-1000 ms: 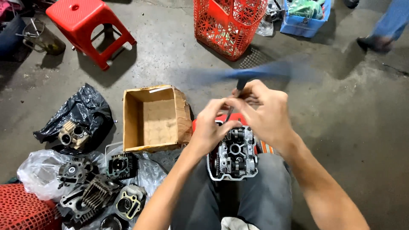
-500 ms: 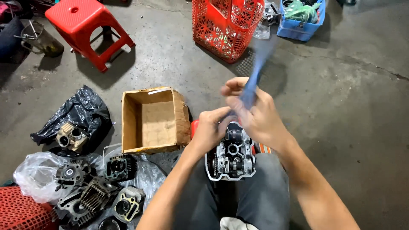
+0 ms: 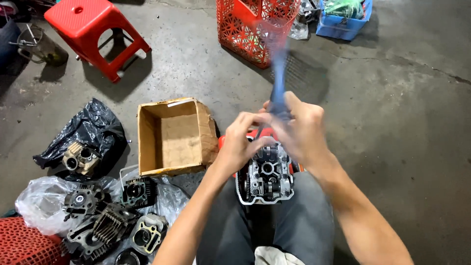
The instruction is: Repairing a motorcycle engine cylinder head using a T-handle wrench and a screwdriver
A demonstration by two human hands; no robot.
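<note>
**Blue-handled tool held upright over the cylinder head**

The person is sitting with a grey metal engine cylinder head (image 3: 265,172) resting between the knees, its open face turned up toward the camera. Both hands are working just above its far edge. The right hand (image 3: 300,128) is clenching the lower end of a long blue-handled tool (image 3: 279,73), whose handle is blurring as it points up and away from the body, its long axis running nearly straight toward the red plastic lattice basket (image 3: 255,24) at the far side of the floor. The tool's working end is hiding behind the fingers, so where it is meeting the head cannot be told. The left hand (image 3: 244,138) is curling in beside the right, fingertips touching the tool's shaft or the head's top edge; whether it is actually gripping cannot be told. The cylinder head is lying directly below and slightly nearer the body than both hands, with the right hand the one carrying the tool.

To the left, an open brown cardboard box (image 3: 171,137) is sitting empty, just beside the left forearm. Further left, several dark engine parts on clear plastic sheeting (image 3: 105,221) are lying well apart from the hands.
</note>
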